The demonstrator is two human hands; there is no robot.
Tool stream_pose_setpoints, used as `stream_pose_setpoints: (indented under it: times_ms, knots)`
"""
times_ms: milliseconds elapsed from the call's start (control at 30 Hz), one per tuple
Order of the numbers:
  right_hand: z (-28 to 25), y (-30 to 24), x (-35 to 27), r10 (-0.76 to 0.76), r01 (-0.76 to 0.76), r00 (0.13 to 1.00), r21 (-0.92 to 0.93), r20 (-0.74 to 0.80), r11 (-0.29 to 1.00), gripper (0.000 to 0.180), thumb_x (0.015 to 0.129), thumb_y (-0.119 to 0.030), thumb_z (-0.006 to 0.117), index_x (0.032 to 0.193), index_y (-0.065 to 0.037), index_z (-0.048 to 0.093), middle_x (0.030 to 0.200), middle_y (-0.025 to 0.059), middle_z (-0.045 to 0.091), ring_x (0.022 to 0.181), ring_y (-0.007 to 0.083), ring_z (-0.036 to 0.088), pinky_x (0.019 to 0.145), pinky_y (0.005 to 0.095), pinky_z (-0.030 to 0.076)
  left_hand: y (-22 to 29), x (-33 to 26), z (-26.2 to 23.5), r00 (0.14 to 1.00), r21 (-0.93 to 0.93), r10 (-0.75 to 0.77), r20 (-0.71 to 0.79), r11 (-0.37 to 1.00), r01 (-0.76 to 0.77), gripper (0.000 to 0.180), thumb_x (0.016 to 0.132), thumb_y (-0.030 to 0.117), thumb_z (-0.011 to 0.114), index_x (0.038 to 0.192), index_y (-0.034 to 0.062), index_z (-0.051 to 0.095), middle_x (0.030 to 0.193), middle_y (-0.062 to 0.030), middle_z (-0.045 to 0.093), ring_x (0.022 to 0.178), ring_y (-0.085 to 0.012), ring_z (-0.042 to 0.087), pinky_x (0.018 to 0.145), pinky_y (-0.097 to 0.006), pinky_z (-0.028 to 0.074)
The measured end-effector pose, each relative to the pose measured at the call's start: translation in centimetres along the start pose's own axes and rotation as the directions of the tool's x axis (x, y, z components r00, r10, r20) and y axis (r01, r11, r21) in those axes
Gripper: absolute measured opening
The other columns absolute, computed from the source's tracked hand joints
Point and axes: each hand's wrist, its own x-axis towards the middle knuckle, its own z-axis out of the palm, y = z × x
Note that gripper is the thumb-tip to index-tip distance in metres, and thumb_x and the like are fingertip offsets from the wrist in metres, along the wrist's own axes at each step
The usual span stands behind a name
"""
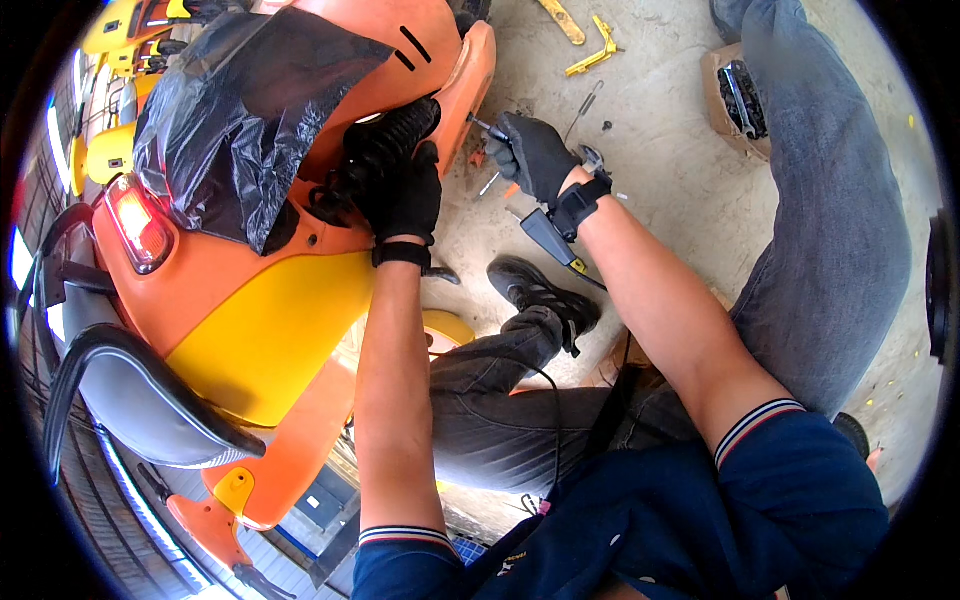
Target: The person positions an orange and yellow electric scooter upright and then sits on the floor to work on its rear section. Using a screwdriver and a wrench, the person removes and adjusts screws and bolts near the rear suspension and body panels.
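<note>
An orange and yellow scooter-like vehicle body (280,335) fills the left side. My left hand (405,195), in a black glove, reaches in beside a black ribbed shock absorber (392,138) under the orange panel. Its fingers merge with the dark parts, so their grip cannot be made out. My right hand (537,158), also gloved in black, is closed around a thin metal-shafted tool (486,127) that looks like a screwdriver. The shaft points left at the edge of the orange side panel (470,95); whether its tip touches a fastener is too small to tell.
Black plastic sheeting (265,110) drapes the body near the lit red tail light (138,222). Yellow brackets (597,50) lie on the concrete floor. A cardboard box (718,95) holds metal tools. A grey device (548,238) with a cable lies near my right wrist. My shoe (540,292) is below.
</note>
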Motion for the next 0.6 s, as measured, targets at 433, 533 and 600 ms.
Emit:
stream_pose_setpoints:
  times_ms: [433, 533, 600]
  knots:
    - [0.3, 0.2, 0.6, -0.095, 0.089, 0.985, -0.044, -0.147, 0.995, 0.017, 0.09, -0.025, 0.057, 0.088, -0.008, 0.054, 0.076, 0.0047, 0.056, 0.069, 0.0135, 0.055, 0.066, 0.0291, 0.048, -0.6, 0.1, 0.9, 1.0, -0.044, 0.013, -0.017, 0.999, -0.014, 0.067, 0.09, 0.05, 0.047, 0.143, 0.0096, 0.034, 0.15, -0.0129, 0.027, 0.141, -0.0308, 0.014, 0.113, -0.047, 0.003]
    - [-0.2, 0.9, 1.4, -0.262, 0.258, 0.959, -0.047, -0.112, 0.965, 0.021, 0.09, -0.027, 0.057, 0.092, -0.007, 0.054, 0.079, 0.0054, 0.057, 0.069, 0.0142, 0.057, 0.065, 0.0292, 0.049, -0.4, 0.3, 0.8, 1.0, -0.045, -0.004, -0.003, 0.999, 0.004, 0.067, 0.091, 0.05, 0.045, 0.143, 0.0097, 0.033, 0.151, -0.0129, 0.025, 0.141, -0.031, 0.013, 0.114, -0.047, 0.002]
    - [0.1, 1.5, 1.3, -0.342, 0.355, 0.928, 0.079, -0.147, 0.931, 0.023, 0.09, -0.028, 0.057, 0.092, -0.006, 0.055, 0.078, 0.0056, 0.058, 0.065, 0.015, 0.057, 0.063, 0.0291, 0.05, -0.2, 0.1, 0.7, 1.0, -0.041, 0.001, -0.009, 0.999, -0.001, 0.067, 0.091, 0.05, 0.044, 0.143, 0.0095, 0.033, 0.151, -0.0129, 0.024, 0.141, -0.0309, 0.013, 0.113, -0.047, 0.002]
